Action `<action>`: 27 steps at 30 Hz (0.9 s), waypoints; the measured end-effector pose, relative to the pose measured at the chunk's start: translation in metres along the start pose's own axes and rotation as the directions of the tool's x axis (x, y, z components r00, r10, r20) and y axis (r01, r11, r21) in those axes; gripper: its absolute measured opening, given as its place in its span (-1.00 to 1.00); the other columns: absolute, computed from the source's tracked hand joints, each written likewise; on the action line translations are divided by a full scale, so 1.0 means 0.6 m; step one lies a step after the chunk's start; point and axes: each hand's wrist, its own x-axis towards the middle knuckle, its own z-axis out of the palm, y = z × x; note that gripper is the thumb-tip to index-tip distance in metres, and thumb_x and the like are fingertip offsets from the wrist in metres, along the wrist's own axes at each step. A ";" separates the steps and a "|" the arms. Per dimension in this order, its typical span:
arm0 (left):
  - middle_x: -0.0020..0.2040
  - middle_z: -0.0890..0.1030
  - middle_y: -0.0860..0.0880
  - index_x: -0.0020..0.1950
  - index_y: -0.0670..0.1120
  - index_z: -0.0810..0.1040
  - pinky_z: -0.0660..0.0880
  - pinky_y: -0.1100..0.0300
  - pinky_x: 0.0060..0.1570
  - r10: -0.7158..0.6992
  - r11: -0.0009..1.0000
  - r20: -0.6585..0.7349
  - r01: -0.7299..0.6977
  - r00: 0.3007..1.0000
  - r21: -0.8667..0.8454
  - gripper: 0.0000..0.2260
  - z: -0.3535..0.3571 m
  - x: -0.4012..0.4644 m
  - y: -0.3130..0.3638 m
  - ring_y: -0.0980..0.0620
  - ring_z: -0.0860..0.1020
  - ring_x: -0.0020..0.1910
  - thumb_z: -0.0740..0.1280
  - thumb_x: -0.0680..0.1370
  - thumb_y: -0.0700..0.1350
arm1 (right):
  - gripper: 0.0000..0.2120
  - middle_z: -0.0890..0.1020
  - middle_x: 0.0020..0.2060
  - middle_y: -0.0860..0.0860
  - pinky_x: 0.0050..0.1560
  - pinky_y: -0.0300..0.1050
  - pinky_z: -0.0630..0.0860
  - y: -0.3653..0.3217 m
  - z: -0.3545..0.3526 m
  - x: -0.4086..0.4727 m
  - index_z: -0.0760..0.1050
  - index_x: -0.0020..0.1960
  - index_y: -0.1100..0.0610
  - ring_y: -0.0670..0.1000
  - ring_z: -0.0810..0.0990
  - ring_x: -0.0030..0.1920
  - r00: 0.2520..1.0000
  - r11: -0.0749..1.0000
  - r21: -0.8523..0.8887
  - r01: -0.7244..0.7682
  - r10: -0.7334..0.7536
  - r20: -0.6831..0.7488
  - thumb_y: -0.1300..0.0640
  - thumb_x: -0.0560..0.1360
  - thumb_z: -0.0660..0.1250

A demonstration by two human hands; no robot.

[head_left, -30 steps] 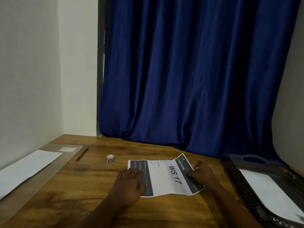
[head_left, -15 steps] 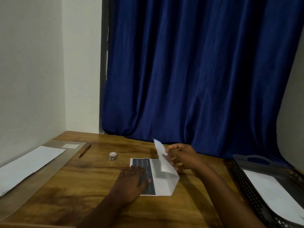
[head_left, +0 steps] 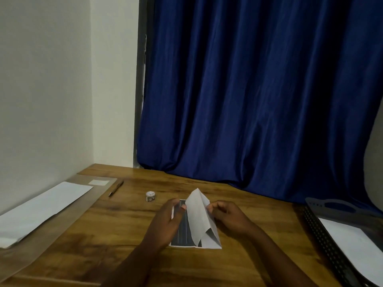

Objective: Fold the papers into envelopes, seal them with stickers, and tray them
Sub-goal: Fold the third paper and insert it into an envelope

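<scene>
A printed sheet of paper [head_left: 196, 220] lies on the wooden table [head_left: 116, 228], its right half folded up and over toward the left. My right hand [head_left: 228, 218] pinches the raised flap near its upper edge. My left hand [head_left: 167, 220] rests on the sheet's dark-striped left part, thumb touching the flap's left edge. A small roll of stickers [head_left: 150, 197] stands just left of the sheet. At the right edge sits a dark mesh tray [head_left: 323, 230] with white paper inside.
A stack of white paper [head_left: 41, 206] lies on a long brown envelope-like sheet [head_left: 51, 235] at the left. A pen [head_left: 116, 188] rests beside it. A blue curtain [head_left: 248, 100] hangs behind the table, with white walls to the left.
My right hand lifted the sheet's right half and carried it over to the left. My left hand shifted from flat on the paper to meeting the flap's edge.
</scene>
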 end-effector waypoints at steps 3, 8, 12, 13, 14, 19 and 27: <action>0.47 0.46 0.11 0.49 0.12 0.41 0.42 0.06 0.40 0.091 0.982 0.073 -0.102 0.993 0.161 -0.48 0.000 -0.006 0.003 0.11 0.45 0.37 0.28 0.60 0.30 | -0.75 0.71 -0.03 -0.20 0.01 -0.13 0.59 0.012 0.011 -0.003 0.65 0.07 -0.19 -0.10 0.67 0.01 0.998 0.998 -0.036 0.045 -0.043 0.034 -0.26 0.59 0.27; 0.60 0.16 0.28 0.58 0.27 0.18 0.10 0.02 0.59 0.249 0.847 0.236 -0.329 0.939 0.418 -0.05 0.005 -0.016 0.002 0.20 0.13 0.57 0.30 0.27 0.62 | -0.87 0.69 -0.02 -0.36 -0.06 -0.48 0.50 0.037 0.029 -0.013 0.67 0.07 -0.16 -0.32 0.61 0.04 0.997 0.997 -0.009 0.081 -0.081 -0.006 -0.06 0.63 0.33; 0.59 0.24 0.20 0.55 0.24 0.26 0.12 0.04 0.59 0.354 0.770 0.177 -0.394 0.918 0.502 -0.29 0.005 -0.015 0.002 0.15 0.18 0.56 0.36 0.43 0.32 | -0.89 0.66 -0.05 -0.43 -0.02 -0.50 0.45 0.045 0.030 -0.009 0.65 0.03 -0.19 -0.41 0.57 0.05 0.994 0.991 -0.091 0.101 -0.104 -0.022 -0.03 0.62 0.35; 0.56 0.29 0.19 0.52 0.23 0.31 0.14 0.06 0.58 0.375 0.782 0.130 -0.389 0.918 0.486 -0.34 0.002 -0.015 0.001 0.15 0.22 0.54 0.37 0.43 0.27 | -0.90 0.64 -0.02 -0.42 0.03 -0.45 0.47 0.049 0.031 -0.010 0.66 0.04 -0.18 -0.42 0.56 0.06 0.993 0.986 -0.122 0.111 -0.115 -0.025 -0.02 0.61 0.38; 0.52 0.34 0.19 0.49 0.22 0.36 0.17 0.07 0.56 0.380 0.808 0.085 -0.375 0.921 0.455 -0.36 -0.003 -0.015 0.000 0.15 0.27 0.51 0.38 0.42 0.24 | -0.90 0.62 0.04 -0.41 0.10 -0.42 0.48 0.051 0.033 -0.011 0.67 0.07 -0.15 -0.44 0.54 0.07 0.991 0.978 -0.165 0.124 -0.130 -0.028 -0.01 0.59 0.40; 0.42 0.46 0.17 0.40 0.19 0.46 0.27 0.02 0.50 0.342 0.846 0.007 -0.311 0.940 0.433 -0.52 -0.008 -0.011 -0.004 0.13 0.39 0.41 0.36 0.48 0.20 | -0.65 0.59 0.33 -0.20 0.38 -0.09 0.37 0.040 0.041 -0.024 0.59 0.32 -0.14 -0.14 0.47 0.31 0.975 0.788 -0.604 0.116 -0.205 -0.080 -0.18 0.60 0.27; 0.51 0.43 0.14 0.50 0.14 0.42 0.13 0.07 0.54 0.321 0.720 0.153 -0.346 0.935 0.602 -0.57 0.015 0.001 -0.019 0.15 0.30 0.52 0.16 0.65 0.21 | -0.68 0.67 0.05 -0.08 0.33 0.12 0.36 -0.012 0.069 -0.066 0.69 0.03 -0.04 -0.01 0.55 0.13 0.976 0.646 -0.762 0.037 -0.188 -0.111 -0.13 0.58 0.20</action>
